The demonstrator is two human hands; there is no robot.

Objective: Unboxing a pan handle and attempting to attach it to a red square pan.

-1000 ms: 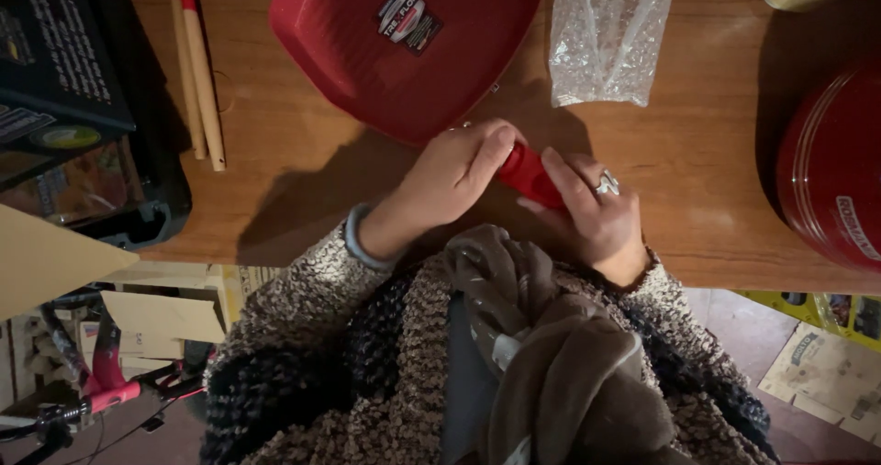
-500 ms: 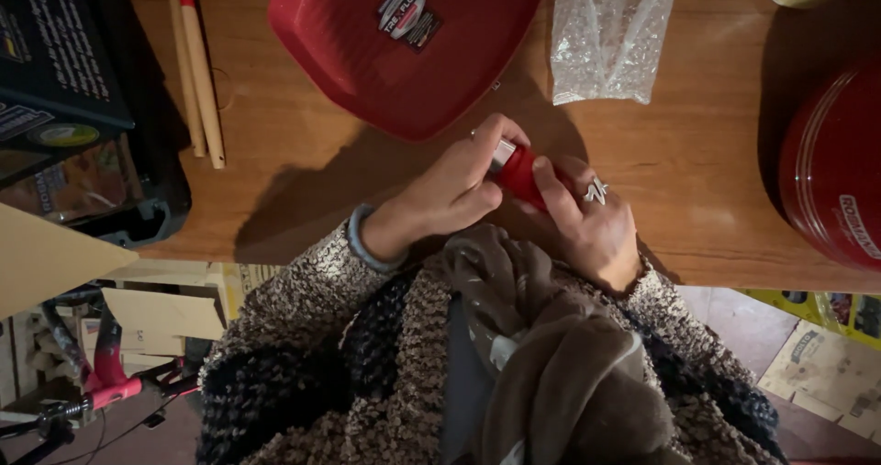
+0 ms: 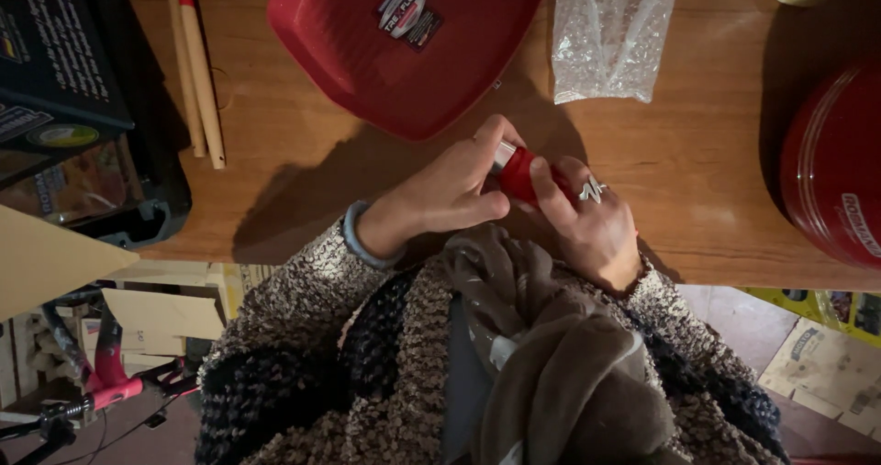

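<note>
Over the near edge of a wooden table (image 3: 303, 180), both my hands hold a small red handle-like piece (image 3: 523, 173) with a metal end. My left hand (image 3: 450, 190) pinches the metal end with thumb and fingers. My right hand (image 3: 587, 222), with a ring on one finger, wraps around the red part from the right. Just beyond them lies a red square pan (image 3: 404, 43) with a sticker in its middle.
A clear bubble-wrap bag (image 3: 610, 29) lies right of the pan. A red round lid or pot (image 3: 830, 167) sits at the right edge. Wooden sticks with red ends (image 3: 197, 70) and a dark box (image 3: 55, 89) are on the left. Cardboard and tools lie on the floor below.
The red piece has turned more upright between my hands, and its metal end now shows. My left fingers have shifted onto that end; both hands stay in the same spot.
</note>
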